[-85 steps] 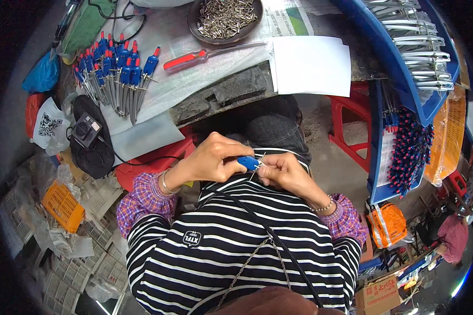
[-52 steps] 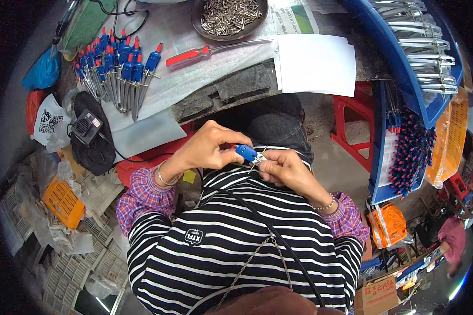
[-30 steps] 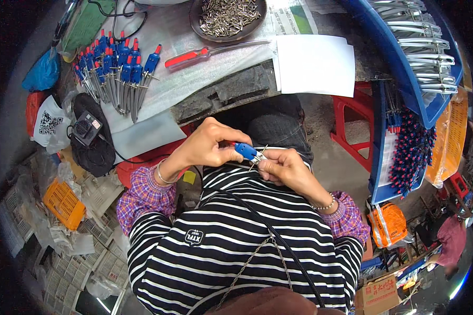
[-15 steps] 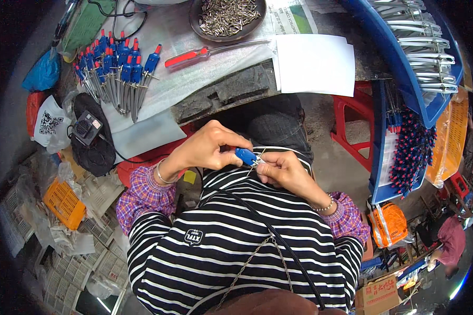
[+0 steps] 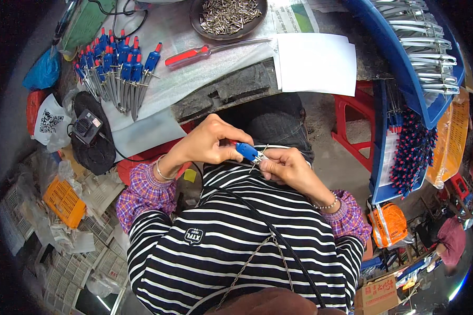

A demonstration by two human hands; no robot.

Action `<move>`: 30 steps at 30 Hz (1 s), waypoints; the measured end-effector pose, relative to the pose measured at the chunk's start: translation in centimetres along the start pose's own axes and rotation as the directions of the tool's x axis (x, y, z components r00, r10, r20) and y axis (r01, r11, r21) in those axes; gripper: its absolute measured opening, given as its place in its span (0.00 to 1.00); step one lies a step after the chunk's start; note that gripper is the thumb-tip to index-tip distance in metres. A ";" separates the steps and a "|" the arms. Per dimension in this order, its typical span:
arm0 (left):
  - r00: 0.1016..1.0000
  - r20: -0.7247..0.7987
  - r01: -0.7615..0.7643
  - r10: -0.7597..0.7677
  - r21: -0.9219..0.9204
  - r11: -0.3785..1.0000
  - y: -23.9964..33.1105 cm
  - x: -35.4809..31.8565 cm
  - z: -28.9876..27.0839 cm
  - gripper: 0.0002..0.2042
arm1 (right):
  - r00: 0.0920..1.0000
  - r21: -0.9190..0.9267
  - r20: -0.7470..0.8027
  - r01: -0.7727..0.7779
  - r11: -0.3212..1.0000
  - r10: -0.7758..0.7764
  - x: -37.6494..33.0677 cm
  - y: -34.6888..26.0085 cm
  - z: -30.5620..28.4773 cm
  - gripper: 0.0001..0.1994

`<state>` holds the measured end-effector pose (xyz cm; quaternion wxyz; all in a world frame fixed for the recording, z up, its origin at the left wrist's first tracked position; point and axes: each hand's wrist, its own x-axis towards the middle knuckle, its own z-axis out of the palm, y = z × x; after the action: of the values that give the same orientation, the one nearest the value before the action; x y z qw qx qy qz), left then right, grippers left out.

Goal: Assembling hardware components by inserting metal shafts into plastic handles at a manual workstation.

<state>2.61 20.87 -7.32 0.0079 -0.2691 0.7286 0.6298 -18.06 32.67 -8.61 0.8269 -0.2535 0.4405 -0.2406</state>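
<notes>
In front of my striped top I hold a drawing compass [image 5: 246,152] with a blue head, a red tip and metal parts. My left hand [image 5: 215,140] pinches its blue head between thumb and fingers. My right hand [image 5: 288,167] grips the metal end, and its fingers cover most of the legs. A thin metal pin sticks out crosswise beside the right fingertips. On the table at the left lies a pile of similar compasses [image 5: 122,68], blue heads up and metal legs toward me.
A red-handled screwdriver [image 5: 189,55], white paper [image 5: 316,64] and a dark bowl [image 5: 194,23] of small metal pins lie on the table. At right, blue trays [image 5: 416,89] hold metal parts and red-and-blue pieces. A red stool [image 5: 347,123] stands underneath. One person [image 5: 451,241] is far right.
The compass head has tilted slightly in my fingers, and its red tip now shows. My right hand has shifted a little to the right. Both hands keep their hold.
</notes>
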 end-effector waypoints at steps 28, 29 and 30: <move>0.993 -0.101 -0.055 0.054 -0.005 0.998 -0.6 -0.3 0.6 0.14 | 0.998 -0.009 -0.045 0.031 0.999 -0.032 0.1 -0.1 0.5 0.10; 0.993 -0.100 -0.055 0.054 -0.006 0.998 -0.5 -0.3 0.6 0.14 | 0.998 -0.009 -0.046 0.031 0.999 -0.032 0.1 -0.1 0.4 0.10; 0.994 -0.102 -0.043 0.043 -0.004 0.999 -0.4 -0.3 0.7 0.14 | 0.999 -0.019 -0.039 0.032 0.999 -0.033 0.1 0.0 0.2 0.09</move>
<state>2.82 21.57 -7.76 -0.0438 -0.2853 0.7318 0.6174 -17.81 32.65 -8.56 0.8117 -0.2635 0.4546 -0.2550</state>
